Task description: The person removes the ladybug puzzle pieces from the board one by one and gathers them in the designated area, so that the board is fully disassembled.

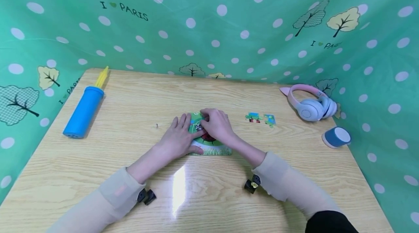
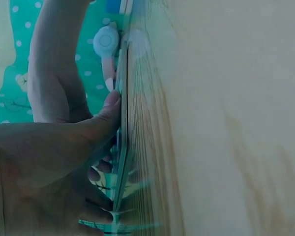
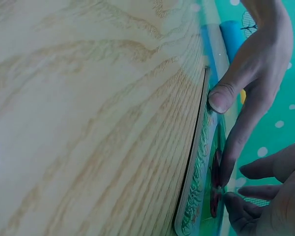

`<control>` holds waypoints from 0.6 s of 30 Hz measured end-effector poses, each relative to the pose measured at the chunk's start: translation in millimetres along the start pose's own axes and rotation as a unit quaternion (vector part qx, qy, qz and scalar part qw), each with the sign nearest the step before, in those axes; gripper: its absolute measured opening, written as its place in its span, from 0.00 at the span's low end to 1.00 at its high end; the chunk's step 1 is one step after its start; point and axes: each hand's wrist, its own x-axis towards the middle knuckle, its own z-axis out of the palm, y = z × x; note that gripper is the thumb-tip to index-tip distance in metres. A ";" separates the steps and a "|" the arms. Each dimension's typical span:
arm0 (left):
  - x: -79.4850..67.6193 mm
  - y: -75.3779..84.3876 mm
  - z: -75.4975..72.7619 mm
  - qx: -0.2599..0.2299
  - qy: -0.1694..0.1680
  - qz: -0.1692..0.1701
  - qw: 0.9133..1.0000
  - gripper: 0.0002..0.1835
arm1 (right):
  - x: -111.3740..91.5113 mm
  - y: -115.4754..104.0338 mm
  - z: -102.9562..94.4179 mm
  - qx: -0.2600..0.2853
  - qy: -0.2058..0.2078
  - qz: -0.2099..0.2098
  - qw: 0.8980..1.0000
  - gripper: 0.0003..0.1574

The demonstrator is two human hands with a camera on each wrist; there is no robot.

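A jigsaw puzzle with a ladybug picture (image 1: 214,150) lies flat on the table in a thin-edged board. My left hand (image 1: 176,142) rests on its left side with fingers spread. In the right wrist view, the left thumb (image 3: 221,100) lies on the board's near edge and one finger reaches the red ladybug (image 3: 215,196). Over the upper part of the picture, my right hand (image 1: 217,125) has bent fingers and fingertips at the puzzle by the ladybug's head. Whether it pinches a piece is hidden. Several loose puzzle pieces (image 1: 253,117) lie to the right.
Pink and white headphones (image 1: 309,107) and a blue and white cylinder (image 1: 337,137) lie at the table's right side. A blue pump with a yellow nozzle (image 1: 83,113) lies at the left. A green dotted cloth (image 1: 209,40) stands behind the wooden table (image 1: 137,95).
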 end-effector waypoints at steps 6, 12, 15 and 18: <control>-2.4 0.0 1.1 -0.006 0.014 -0.010 1.000 0.43 | -2.0 -1.8 -0.1 0.005 -0.002 0.012 1.000 0.25; -6.1 2.5 4.9 0.022 0.034 -0.018 0.999 0.41 | -2.7 -1.8 -5.0 0.069 -0.015 0.049 0.996 0.27; -7.0 3.2 4.9 0.041 0.033 -0.016 0.998 0.41 | -1.4 -4.5 -11.9 0.123 -0.033 0.090 0.988 0.27; -8.1 3.2 4.2 0.045 0.029 -0.017 0.998 0.41 | 0.0 -8.7 -18.6 0.191 -0.059 0.133 0.971 0.29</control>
